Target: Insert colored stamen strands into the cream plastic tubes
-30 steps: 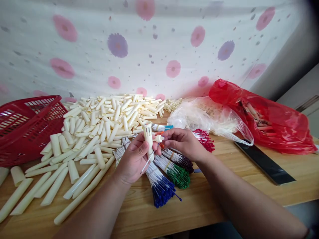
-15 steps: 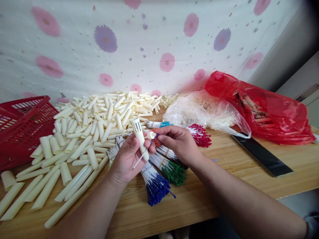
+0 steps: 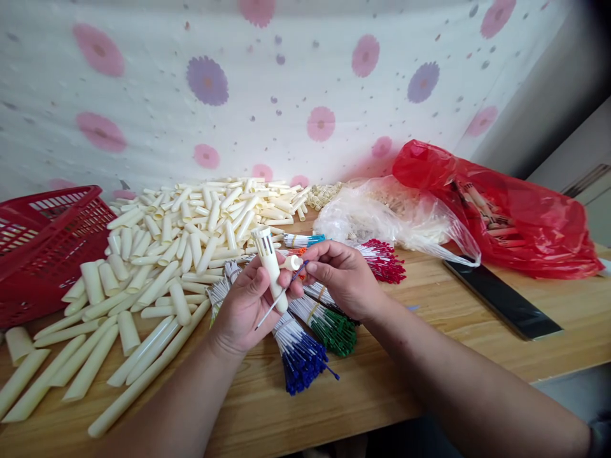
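My left hand (image 3: 241,312) is closed around a cream multi-colour pen barrel (image 3: 270,266), tilted with its slotted end up. A small cream collar-like piece (image 3: 292,263) sticks out sideways by its fingers. My right hand (image 3: 344,277) pinches the blue end of a thin pen refill (image 3: 273,306), whose white shaft slants down-left across the barrel. Below the hands lie bundles of refills with blue ends (image 3: 303,362) and green ends (image 3: 338,334). Bundles with red ends (image 3: 382,259) and light-blue ends (image 3: 308,240) lie behind; others are partly hidden.
Cream tubes (image 3: 191,222) are heaped across the left and back of the wooden table (image 3: 458,356). A red basket (image 3: 57,254) stands far left. At right are a clear plastic bag (image 3: 382,210), a red bag (image 3: 525,216) and a dark flat slab (image 3: 506,302).
Both hands keep their grips and stay almost in place. The refill's blue end shows more plainly by the right fingertips. The whole view has shifted slightly.
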### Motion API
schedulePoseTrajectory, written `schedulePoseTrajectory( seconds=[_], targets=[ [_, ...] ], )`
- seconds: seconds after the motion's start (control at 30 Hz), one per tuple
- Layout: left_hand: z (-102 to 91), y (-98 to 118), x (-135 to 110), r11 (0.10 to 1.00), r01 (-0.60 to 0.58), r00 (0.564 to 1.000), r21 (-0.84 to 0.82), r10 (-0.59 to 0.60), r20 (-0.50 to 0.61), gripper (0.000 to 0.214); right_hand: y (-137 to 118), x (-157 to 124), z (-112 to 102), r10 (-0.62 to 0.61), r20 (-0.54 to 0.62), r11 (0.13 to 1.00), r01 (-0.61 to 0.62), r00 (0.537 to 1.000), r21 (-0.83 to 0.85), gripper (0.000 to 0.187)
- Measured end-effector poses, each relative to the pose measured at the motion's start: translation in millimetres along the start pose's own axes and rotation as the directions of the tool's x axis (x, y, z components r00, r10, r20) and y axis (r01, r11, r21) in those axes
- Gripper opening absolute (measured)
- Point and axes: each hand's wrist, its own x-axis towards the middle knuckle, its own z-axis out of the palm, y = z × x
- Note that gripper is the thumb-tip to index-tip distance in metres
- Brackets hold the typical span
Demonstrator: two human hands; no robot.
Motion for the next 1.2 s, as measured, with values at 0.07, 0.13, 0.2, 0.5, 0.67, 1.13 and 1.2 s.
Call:
schedulePoseTrajectory(
  seconds=[0.07,0.13,0.2,0.5,0.67,1.13,1.2],
  targets=[
    [1.0,-0.1,0.1,1.0,-0.012,1.0,-0.006,0.012,0.002,0.024,-1.4,-0.4,1.4,0.023,0.015,0.999,-0.024,1.0,0.041,0.017],
    [1.5,-0.4,0.4,1.0,-0.016,1.0,-0.014,0.016,-0.007,0.024,-2.3,-0.5,2.6,0.046,0.028,0.997,-0.048,0.999,0.056,0.02],
    [1.2,-0.7,0.6,1.0,-0.013,1.0,-0.018,0.013,-0.012,0.024,-2.3,-0.7,3.6,0.051,0.032,0.998,-0.052,0.998,0.047,0.022],
    [-6.7,-2.3,2.8,0.988,-0.049,0.997,0.15,0.058,-0.057,0.027,-12.9,-0.1,-3.9,-0.05,0.014,0.975,0.052,0.999,-0.215,0.014],
    [-26.2,-4.4,9.7,0.839,-0.272,0.919,0.471,0.372,-0.13,0.026,-51.4,-9.7,-13.3,-0.605,-0.121,0.705,0.46,0.787,-0.54,0.008],
    [-20.8,-9.7,8.6,0.799,-0.246,0.937,0.548,0.341,-0.078,0.023,-91.3,-50.1,14.7,-0.631,0.423,0.185,0.655,0.651,-0.732,0.016],
    [-20.2,-9.7,8.8,0.802,-0.258,0.939,0.539,0.34,-0.055,0.023,-90.5,-47.9,15.4,-0.583,0.478,0.151,0.666,0.657,-0.73,0.017]
  ],
)
